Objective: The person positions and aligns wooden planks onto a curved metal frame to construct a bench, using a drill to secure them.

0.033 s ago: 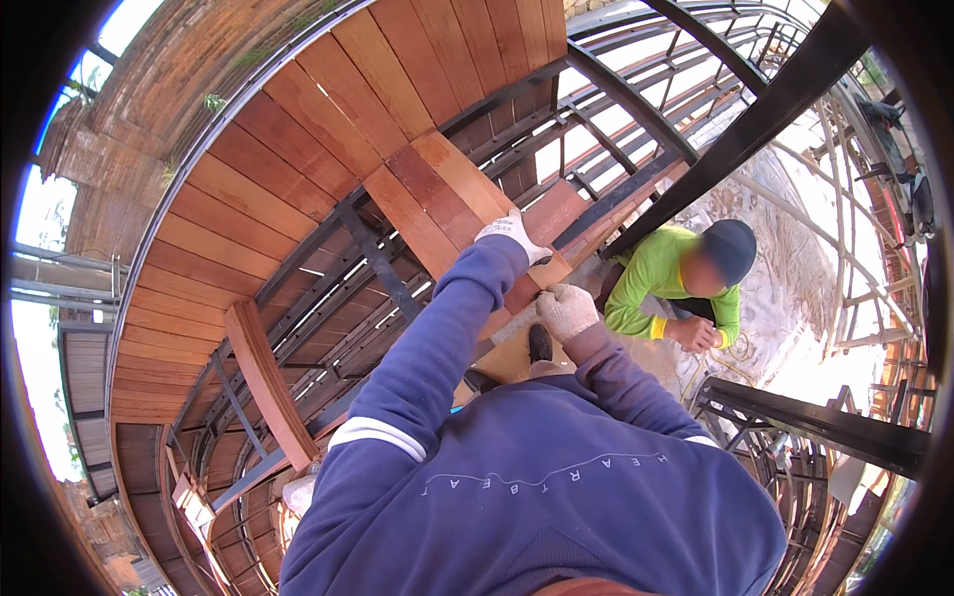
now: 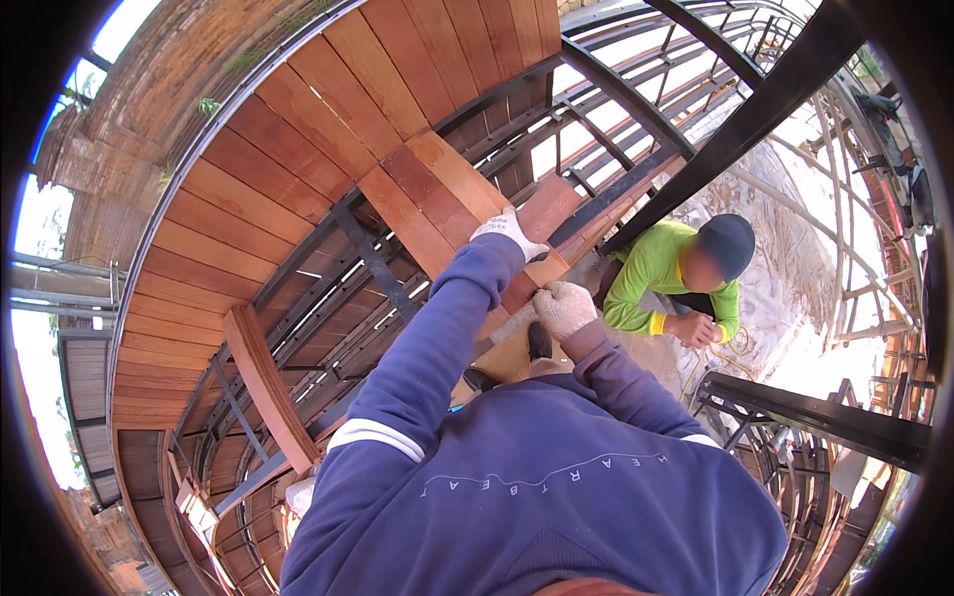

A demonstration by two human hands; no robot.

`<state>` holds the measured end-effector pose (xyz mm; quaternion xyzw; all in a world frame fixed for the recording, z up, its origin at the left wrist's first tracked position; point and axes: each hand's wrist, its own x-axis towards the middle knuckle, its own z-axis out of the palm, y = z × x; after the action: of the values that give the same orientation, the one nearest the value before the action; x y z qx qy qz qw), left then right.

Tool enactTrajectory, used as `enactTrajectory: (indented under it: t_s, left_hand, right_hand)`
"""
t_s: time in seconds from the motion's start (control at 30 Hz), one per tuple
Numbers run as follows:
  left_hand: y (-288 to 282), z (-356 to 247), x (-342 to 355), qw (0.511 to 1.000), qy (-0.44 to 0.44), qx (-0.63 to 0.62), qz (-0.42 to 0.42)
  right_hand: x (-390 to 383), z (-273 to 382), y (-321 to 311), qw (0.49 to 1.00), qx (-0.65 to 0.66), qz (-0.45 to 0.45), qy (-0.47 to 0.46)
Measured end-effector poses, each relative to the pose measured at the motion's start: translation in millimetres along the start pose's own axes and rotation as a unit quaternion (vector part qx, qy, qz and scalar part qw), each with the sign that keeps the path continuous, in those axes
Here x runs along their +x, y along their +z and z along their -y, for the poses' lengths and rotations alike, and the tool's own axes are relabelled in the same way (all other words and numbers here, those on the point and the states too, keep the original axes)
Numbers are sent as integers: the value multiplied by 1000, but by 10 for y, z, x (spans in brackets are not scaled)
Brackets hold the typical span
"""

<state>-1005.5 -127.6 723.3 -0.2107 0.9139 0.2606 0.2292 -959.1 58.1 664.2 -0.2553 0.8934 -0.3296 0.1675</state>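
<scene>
Light wooden board (image 2: 459,174): located on the curved metal frame (image 2: 376,260), running from the inner edge of the laid planking (image 2: 248,204) toward the wearer; its near end lies between the two hands.

Change: compared with the preceding picture, only a slight shift of the view is noted. Board and both hands keep their relative positions. Judged from this, the board is being steadied, and the work stands at the same stage.

Layout and pose, left to right:
- Board stack (image 2: 266,387): lies across the frame, its upper end at the inner edge of the planking.
- Dark red board (image 2: 429,189): adjoins the light board along its left edge.
- Left hand (image 2: 509,236): gloved, laid over the light board with the thumb spread from the fingers. The forearm reaches up and away from the body, the elbow nearly straight.
- Short reddish board (image 2: 550,206): just right of the left hand.
- Right hand (image 2: 564,310): gloved, fingers curled at the board's near end; whether they pinch it cannot be told. The elbow is bent, forearm close to the torso.
- Co-worker (image 2: 651,278): in a green top, beyond the frame's right edge, hands together.
</scene>
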Motion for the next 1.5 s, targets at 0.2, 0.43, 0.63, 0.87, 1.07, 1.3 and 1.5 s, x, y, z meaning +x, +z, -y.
enactTrajectory:
  t_s: [0.2,0.43,0.63,0.87,1.07,1.3,1.5]
  left_hand:
    - [29,-30,80,999,-6,40,-6]
    - [38,83,216,1000,7,7,-15]
    - [-445,299,152,985,69,-158,16]
    - [-1305,96,-555,786,188,-588,30]
    - [-1516,275,-670,707,230,-667,-49]
    - [-1112,571,-689,545,240,-783,-181]
    - [-1046,963,-1197,607,145,-729,-283]
  right_hand:
    - [20,361,-180,991,-91,6,-97]
    - [-651,-229,-130,980,-47,194,-22]
    - [-555,-126,-364,964,71,255,-36]
    - [-208,896,-304,900,345,125,-235]
    - [-26,939,-393,751,592,269,-114]
    - [181,652,-735,877,418,224,-70]
    - [443,443,-1317,928,363,68,-54]
